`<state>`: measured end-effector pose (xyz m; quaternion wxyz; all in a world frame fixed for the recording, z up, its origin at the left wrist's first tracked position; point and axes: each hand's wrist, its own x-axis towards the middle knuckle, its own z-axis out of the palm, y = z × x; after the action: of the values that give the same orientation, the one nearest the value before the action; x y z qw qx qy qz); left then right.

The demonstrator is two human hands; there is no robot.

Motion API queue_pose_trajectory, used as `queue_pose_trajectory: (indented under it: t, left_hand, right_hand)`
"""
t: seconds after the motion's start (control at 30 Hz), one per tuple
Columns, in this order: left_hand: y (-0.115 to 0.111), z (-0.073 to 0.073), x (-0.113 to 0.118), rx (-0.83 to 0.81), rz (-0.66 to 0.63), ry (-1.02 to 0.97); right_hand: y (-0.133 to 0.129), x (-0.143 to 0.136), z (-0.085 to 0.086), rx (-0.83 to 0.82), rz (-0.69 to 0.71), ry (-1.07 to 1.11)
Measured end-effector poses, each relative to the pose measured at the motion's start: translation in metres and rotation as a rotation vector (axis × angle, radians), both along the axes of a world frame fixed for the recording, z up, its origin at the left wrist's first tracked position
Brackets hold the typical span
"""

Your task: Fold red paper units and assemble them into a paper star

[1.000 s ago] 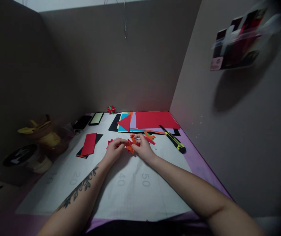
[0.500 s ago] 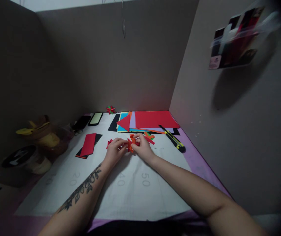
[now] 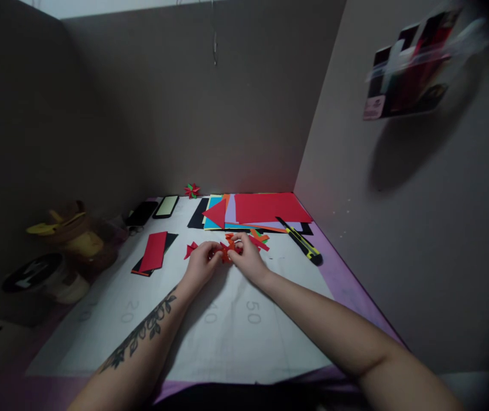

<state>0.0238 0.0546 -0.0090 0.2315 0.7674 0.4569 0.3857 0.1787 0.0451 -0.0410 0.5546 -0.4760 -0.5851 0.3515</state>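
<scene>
Between my hands is a small folded piece of red and orange paper. My left hand pinches its left side, with the fingers closed. On the other side my right hand grips it, fingers bent and thumb pressed near the middle. The fingers hide part of the folds. Left of my left hand lies a small red folded piece. Red, orange and green paper strips lie just beyond my right hand.
Coloured sheets are stacked at the back, with a yellow-black cutter at their right. Red and black cards lie left. Phones, a paper star and containers stand or lie farther out.
My left hand has shifted slightly, its fingers drawn closer together on the folded paper. My right hand has hardly moved.
</scene>
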Motion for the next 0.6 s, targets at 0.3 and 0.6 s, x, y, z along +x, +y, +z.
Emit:
queue_pose_trajectory:
  t: [0.3,0.6]
  left_hand:
    - [-0.0006,-0.0017,0.0007,-0.002,0.037,0.032]
    - [-0.0054,0.0014,0.007,-0.047,0.031,0.002]
  right_hand:
    - [0.0005,-0.0018,0.0001,-0.03,-0.009,0.033]
    - [0.0001,-0.0025,-0.0001,-0.008,-0.018,0.017]
